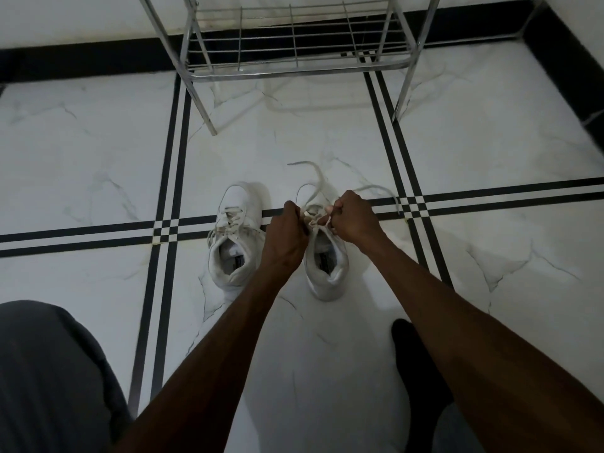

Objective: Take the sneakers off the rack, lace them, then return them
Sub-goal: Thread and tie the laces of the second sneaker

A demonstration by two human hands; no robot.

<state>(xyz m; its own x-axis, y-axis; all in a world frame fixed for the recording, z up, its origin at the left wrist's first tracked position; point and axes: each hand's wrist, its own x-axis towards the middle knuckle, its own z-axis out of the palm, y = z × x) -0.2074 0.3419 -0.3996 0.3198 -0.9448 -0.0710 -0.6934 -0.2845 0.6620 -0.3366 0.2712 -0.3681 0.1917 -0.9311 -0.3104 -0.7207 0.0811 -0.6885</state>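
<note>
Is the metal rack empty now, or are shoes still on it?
Empty, as far as visible: the rack's wire shelf holds nothing, and both sneakers stand on the floor. Its higher part is out of view.

2 sneakers (237,237), 1 rack (294,65), 2 hands (286,238), 1 sock foot (415,358).
</note>
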